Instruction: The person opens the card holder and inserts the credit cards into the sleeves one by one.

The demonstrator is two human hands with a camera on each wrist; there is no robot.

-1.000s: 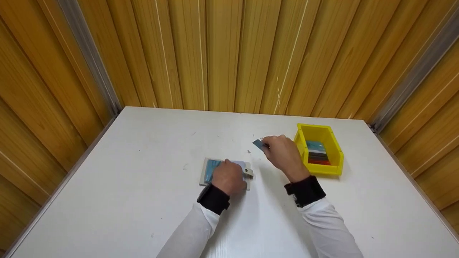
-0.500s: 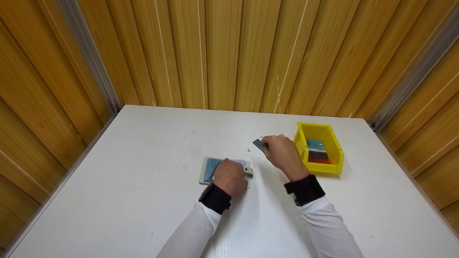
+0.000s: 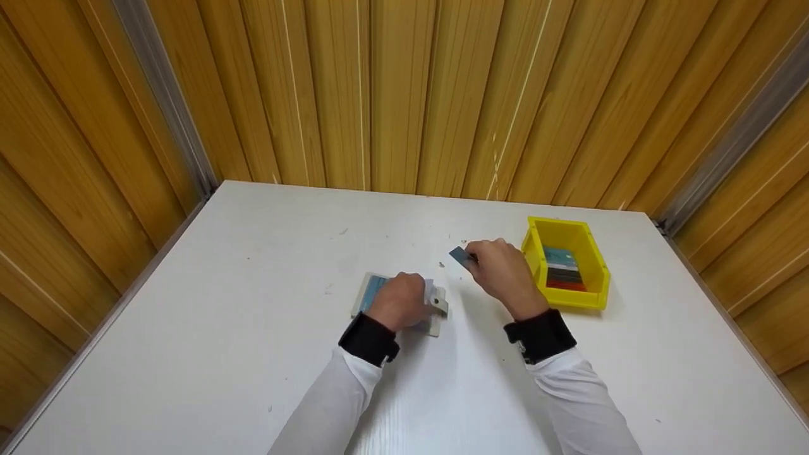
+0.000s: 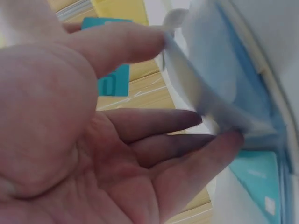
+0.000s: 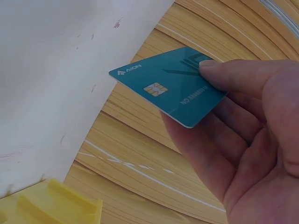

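Note:
A card holder (image 3: 436,328) lies open on the white table, with a pale cover and a snap strap (image 3: 440,306). My left hand (image 3: 399,301) is over it and pinches one of its clear plastic sleeves (image 4: 194,88), which bends up from the others. A teal card (image 4: 259,179) sits in the holder on the other side. Off to the right, my right hand (image 3: 502,272) holds a teal chip card (image 5: 163,86) above the table, thumb on its printed face and fingers beneath. Much of the holder is hidden under my left hand in the head view.
A yellow bin (image 3: 572,298) stands to the right of my right hand, with a stack of cards (image 3: 561,265) in teal, dark and red inside. Wood-patterned panels (image 3: 404,95) rise behind and at both sides of the table (image 3: 189,328).
My left hand has shifted slightly up from the holder, and a clear sleeve is now lifted in its fingers. My right hand keeps its grip on the card, nearly still.

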